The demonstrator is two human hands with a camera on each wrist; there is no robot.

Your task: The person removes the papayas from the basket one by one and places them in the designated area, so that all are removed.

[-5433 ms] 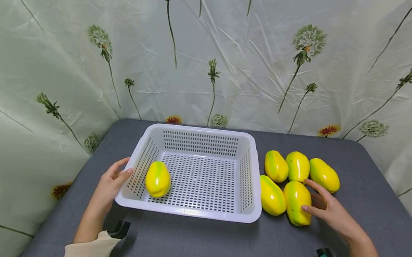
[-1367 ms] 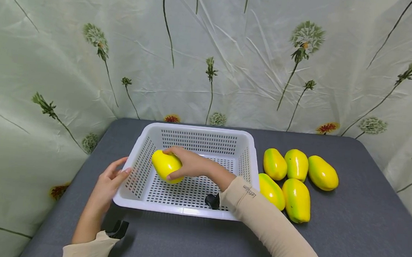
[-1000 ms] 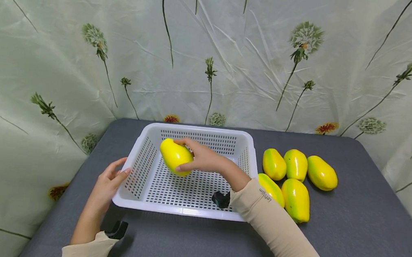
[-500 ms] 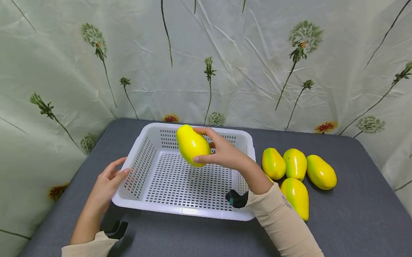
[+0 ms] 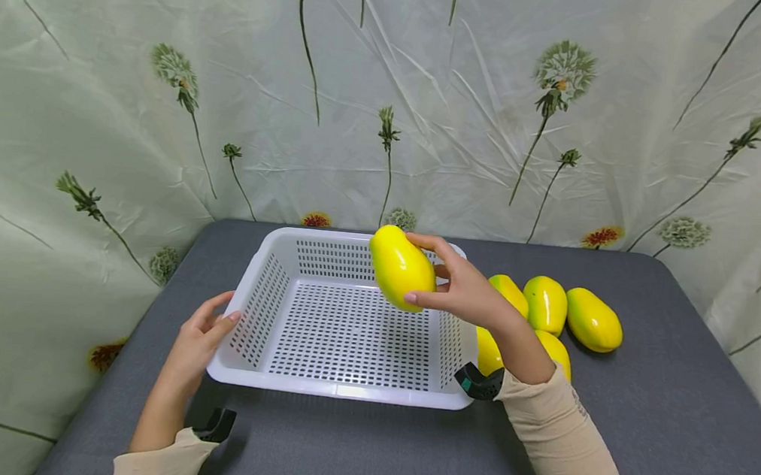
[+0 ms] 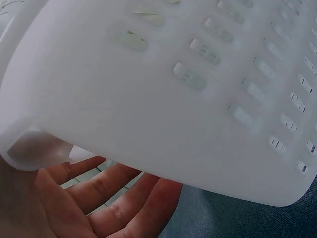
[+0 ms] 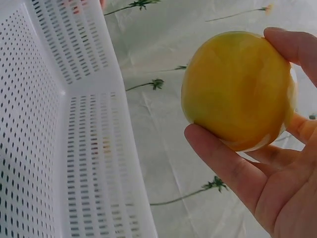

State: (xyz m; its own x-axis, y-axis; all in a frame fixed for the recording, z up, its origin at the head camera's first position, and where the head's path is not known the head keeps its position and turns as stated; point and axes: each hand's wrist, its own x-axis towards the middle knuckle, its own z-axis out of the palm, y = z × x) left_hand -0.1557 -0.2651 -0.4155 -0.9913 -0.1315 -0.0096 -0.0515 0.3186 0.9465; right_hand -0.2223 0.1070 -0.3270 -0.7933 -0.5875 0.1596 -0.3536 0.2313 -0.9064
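A glossy yellow papaya [image 5: 399,269] with a faint green tinge hangs over the right back part of a white perforated plastic basket [image 5: 340,390]. My right hand [image 5: 474,287] holds it from the right side, thumb and fingers spread round it. From the right wrist view the papaya [image 7: 235,91] appears end-on, beside the basket's wall [image 7: 130,148]. At the basket's left edge, my left hand [image 5: 197,346] grips the rim, its thumb on top. In the left wrist view, the left fingers [image 6: 111,181] are under the rim, tips hidden. Nothing lies inside the basket.
Several more yellow papayas [image 5: 594,320] are grouped right of the basket, partly covered by the right wrist and forearm. A dark grey cloth [image 5: 334,452] covers the table. Behind it hangs a pale curtain [image 5: 445,122] with a dandelion print.
My right hand went from the papayas at right into the basket, took hold of the papaya there, lifted it and carried it right. My left hand keeps its place on the rim.
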